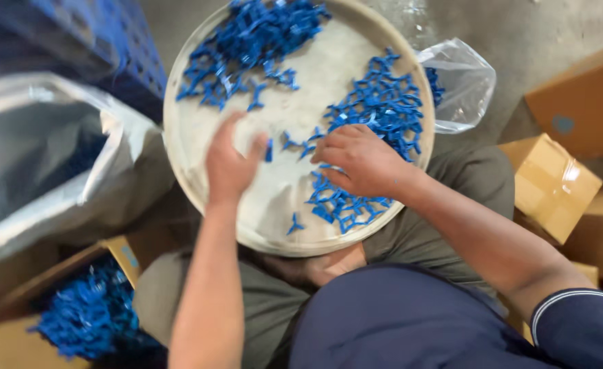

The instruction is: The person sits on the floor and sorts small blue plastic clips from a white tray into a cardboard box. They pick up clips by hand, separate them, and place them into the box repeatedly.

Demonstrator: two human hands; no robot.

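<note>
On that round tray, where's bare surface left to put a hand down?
The round tray is bare in a band down its middle, between the upper-left heap of blue pieces and the right-side heap, and along its left rim. The left hand is over that band. The right side, under the right hand, is crowded.
</note>
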